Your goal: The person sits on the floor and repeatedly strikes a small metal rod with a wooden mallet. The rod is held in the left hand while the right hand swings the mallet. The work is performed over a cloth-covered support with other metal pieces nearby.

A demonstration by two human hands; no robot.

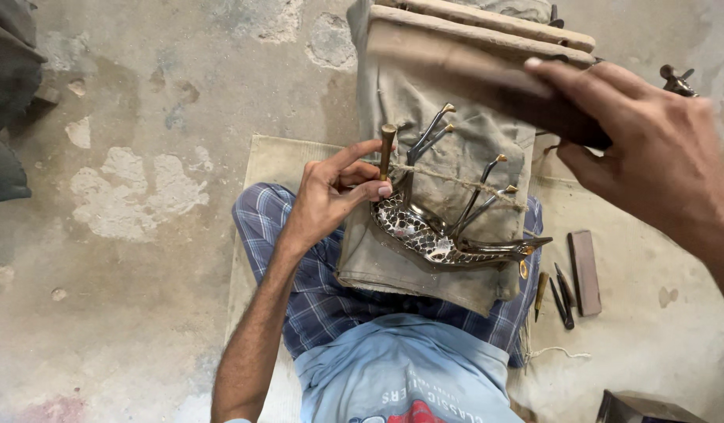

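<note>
Tied with string to a cloth-wrapped block (pixel 424 157) on the lap, the metal animal figure (pixel 440 235) shows patterning over its body, legs plain. Right hand (pixel 651 149) clamps a wooden mallet (pixel 471 55), raised; left hand (pixel 338 196) pinches a small chisel (pixel 386 153) upright at the figure's end

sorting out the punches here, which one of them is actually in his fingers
The brass-tipped punch, held upright by the left hand against the metal figure. The other punches lie flat on the mat, untouched.
</note>
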